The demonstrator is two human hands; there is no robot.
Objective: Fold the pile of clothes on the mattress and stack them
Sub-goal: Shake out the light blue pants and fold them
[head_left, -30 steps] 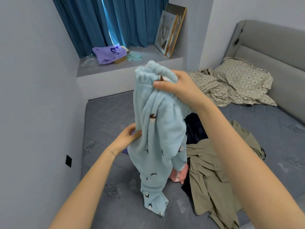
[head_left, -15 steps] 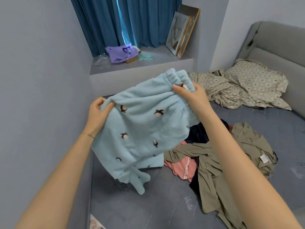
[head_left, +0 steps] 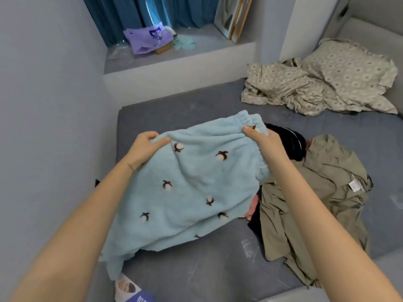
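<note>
Light blue fleece pants (head_left: 187, 188) with small brown-and-white motifs hang spread between my hands above the grey mattress (head_left: 196, 269). My left hand (head_left: 146, 147) pinches the top edge at the left. My right hand (head_left: 261, 140) grips the elastic waistband at the right. The lower end droops toward the mattress's near left edge. To the right lies the pile: an olive-green garment (head_left: 309, 203), a black garment (head_left: 287, 140) and a pink piece (head_left: 253, 208) partly hidden under the pants.
A crumpled patterned sheet and pillow (head_left: 322, 83) lie at the mattress's far right, by a grey headboard. A window ledge (head_left: 181, 55) behind holds a purple bag, a box and framed pictures. A wall runs along the left. A printed package (head_left: 130, 290) shows at the bottom.
My left hand took hold of the pants' edge and pulled them out wide. Both hands then lowered the spread pants toward the mattress.
</note>
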